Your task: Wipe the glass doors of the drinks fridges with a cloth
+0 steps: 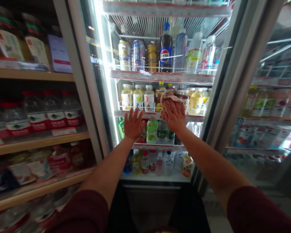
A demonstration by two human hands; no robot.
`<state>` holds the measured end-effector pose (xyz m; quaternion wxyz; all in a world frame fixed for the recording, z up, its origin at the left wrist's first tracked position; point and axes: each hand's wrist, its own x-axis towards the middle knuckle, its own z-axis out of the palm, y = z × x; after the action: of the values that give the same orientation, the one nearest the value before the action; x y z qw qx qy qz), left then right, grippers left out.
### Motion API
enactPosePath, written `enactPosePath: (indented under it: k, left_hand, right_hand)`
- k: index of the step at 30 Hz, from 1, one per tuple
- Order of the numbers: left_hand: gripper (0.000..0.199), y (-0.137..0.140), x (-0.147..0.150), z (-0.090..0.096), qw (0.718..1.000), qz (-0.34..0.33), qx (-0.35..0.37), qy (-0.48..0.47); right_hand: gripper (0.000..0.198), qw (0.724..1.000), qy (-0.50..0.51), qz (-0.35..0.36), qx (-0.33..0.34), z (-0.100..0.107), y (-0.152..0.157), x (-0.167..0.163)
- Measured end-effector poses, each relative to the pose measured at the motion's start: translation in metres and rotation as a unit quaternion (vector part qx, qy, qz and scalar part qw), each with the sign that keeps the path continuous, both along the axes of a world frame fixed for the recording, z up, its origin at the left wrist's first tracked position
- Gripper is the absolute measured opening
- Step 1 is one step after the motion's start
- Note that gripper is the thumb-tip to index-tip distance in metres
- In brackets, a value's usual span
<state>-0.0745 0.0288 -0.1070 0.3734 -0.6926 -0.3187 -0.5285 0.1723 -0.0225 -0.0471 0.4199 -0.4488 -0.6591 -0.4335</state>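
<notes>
A tall glass door (100, 72) of a lit drinks fridge stands in front of me, closed. My right hand (174, 115) lies flat on the glass over a crumpled pinkish-brown cloth (169, 95), pressing it with the fingers spread. Lower and to the left, my left hand (134, 123) is spread at the glass with nothing in it. Whether its palm touches the pane I cannot tell. Behind the glass, bottles such as a dark cola bottle (166, 48) and several juice bottles (138, 97) stand on wire shelves.
On the left, open wooden shelves (41, 140) carry several red-capped water bottles (55, 110) and larger bottles. A metal door frame (235, 94) divides this fridge from another glass-fronted one with drinks (259, 103) on the right.
</notes>
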Motion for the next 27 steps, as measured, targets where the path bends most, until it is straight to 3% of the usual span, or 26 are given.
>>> enactPosePath:
  k: [7,10,14,18,23,27]
  left_hand:
    - [0.055,0.0,0.0,-0.001,1.0,0.002,-0.029,-0.007]
    - [0.054,0.001,0.001,-0.001,1.0,0.01,-0.027,-0.007]
    - [0.055,0.002,0.002,-0.002,1.0,0.003,-0.009,-0.01]
    - [0.056,0.002,0.002,-0.003,1.0,0.016,0.002,-0.009]
    - [0.056,0.0,0.001,-0.002,1.0,0.025,0.004,0.0]
    - [0.055,-0.001,0.0,-0.002,1.0,0.019,-0.003,-0.003]
  right_hand:
    - [0.048,0.995,-0.037,-0.069,0.065,-0.076,-0.012,0.063]
    - [0.045,0.992,-0.064,-0.079,0.073,-0.095,-0.017,0.079]
    - [0.046,0.997,-0.028,-0.066,0.042,-0.093,-0.015,0.072]
    - [0.051,0.999,0.008,-0.044,0.018,-0.078,-0.008,0.034]
    - [0.052,0.999,-0.041,-0.014,0.017,-0.061,-0.006,-0.023]
    - [0.054,0.996,-0.082,0.016,-0.004,-0.051,-0.007,-0.037]
